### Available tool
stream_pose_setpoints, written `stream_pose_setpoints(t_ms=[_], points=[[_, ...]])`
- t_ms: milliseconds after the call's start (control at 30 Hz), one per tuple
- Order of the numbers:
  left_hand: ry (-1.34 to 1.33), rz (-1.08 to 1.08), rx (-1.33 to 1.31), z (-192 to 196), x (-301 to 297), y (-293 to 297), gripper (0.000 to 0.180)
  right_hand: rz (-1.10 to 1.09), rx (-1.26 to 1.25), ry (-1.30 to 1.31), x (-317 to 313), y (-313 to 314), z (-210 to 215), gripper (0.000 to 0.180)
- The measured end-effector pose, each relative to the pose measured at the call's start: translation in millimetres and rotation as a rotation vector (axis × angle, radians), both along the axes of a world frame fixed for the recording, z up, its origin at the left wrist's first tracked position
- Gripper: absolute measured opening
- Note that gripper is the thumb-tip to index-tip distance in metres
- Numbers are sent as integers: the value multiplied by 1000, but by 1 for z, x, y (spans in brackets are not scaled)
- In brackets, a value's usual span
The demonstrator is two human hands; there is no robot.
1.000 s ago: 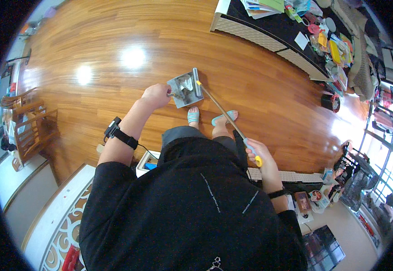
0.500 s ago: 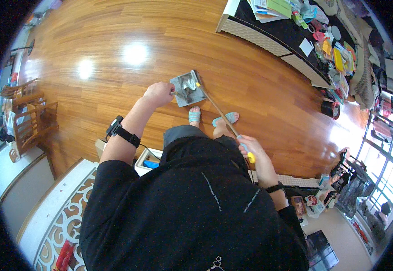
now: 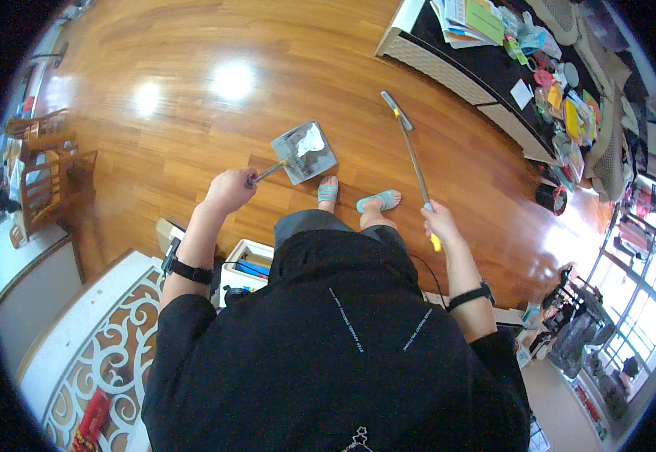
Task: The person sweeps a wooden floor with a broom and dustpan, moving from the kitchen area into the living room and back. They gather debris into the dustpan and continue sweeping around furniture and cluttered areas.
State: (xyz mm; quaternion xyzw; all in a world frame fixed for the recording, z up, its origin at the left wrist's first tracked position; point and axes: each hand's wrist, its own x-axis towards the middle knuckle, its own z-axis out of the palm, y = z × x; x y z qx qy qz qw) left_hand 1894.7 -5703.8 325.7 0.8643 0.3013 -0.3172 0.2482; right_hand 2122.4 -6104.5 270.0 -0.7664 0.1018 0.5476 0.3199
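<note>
My left hand [image 3: 230, 190] is closed around the handle of a grey dustpan [image 3: 324, 159], whose pan is in front of my feet. A crumpled white piece [image 3: 311, 141], perhaps paper or tissue, lies in the pan. In my right hand [image 3: 439, 220] is the long stick of a broom [image 3: 415, 161], with a yellow end below my grip. Its narrow grey head [image 3: 398, 111] is to the right of the dustpan and apart from it. Whether the head touches the floor I cannot tell.
Wooden floor [image 3: 192, 143] spreads around my slippered feet [image 3: 380, 201]. A low cabinet [image 3: 437, 64] loaded with papers and clutter stands at the far right, a dark bin [image 3: 551, 197] near its end. Wooden chairs [image 3: 60, 181] stand left. A white box [image 3: 249, 252] sits beside my left leg.
The broom head has swung right, away from the dustpan. My left hand has moved left and nearer to me, and the dustpan has turned, showing more of its handle.
</note>
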Motion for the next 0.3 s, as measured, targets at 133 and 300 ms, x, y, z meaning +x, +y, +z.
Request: stream_pose_setpoints(t_ms=[133,300], points=[[12,40,-5,-10,-11,-5,21,23,-43,146,-46,18,-33,24],[41,64,23,-14,-15,3,24,22,79,538,-58,7,-10,46]])
